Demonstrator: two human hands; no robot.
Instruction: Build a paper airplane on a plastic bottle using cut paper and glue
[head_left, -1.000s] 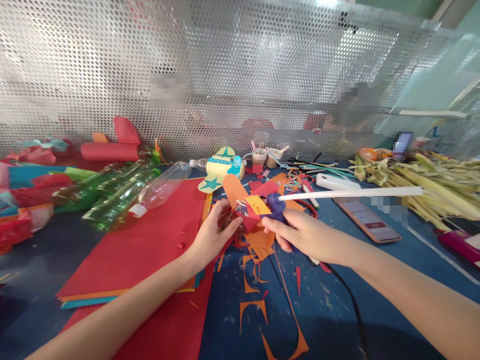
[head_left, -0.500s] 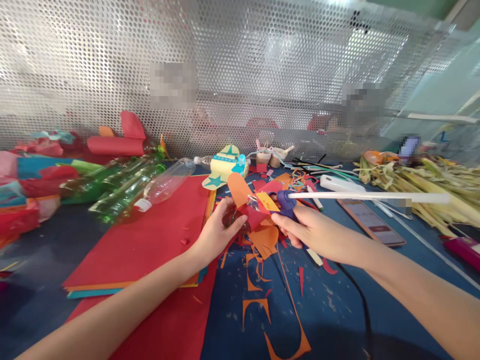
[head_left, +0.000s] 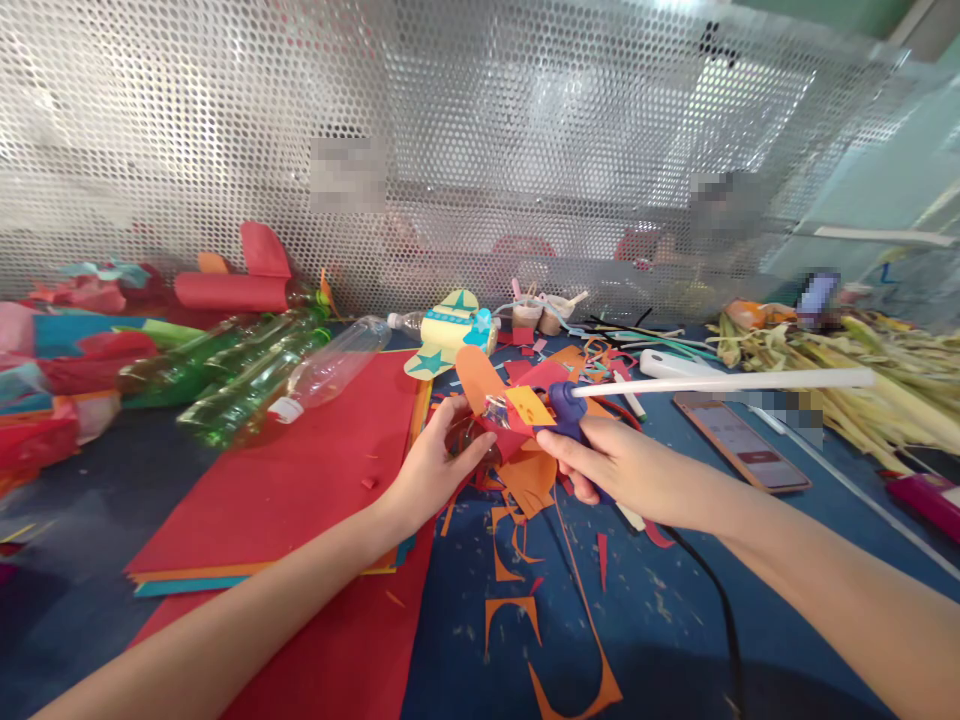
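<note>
At the left of the frame, we see red paper sheets [head_left: 277,490] on the counter [head_left: 82,540]. In the centre, our left hand [head_left: 429,470] is closed around the red-wrapped bottle [head_left: 511,440], which bears an orange flap [head_left: 478,378]. Just beside, our right hand [head_left: 611,455] grips the blue glue gun [head_left: 568,408]; its white stick [head_left: 735,381] points rightwards. Further right lies the phone [head_left: 739,445].

Right hand [head_left: 600,462] wraps the glue gun [head_left: 568,402], grip mostly hidden, tip impossible to make out! Left hand [head_left: 431,458] masks part of the bottle [head_left: 463,433]. Down low, cord [head_left: 724,600] and red paper [head_left: 330,645] run off the bottom edge; writing on the phone [head_left: 742,443], too small to read!
</note>
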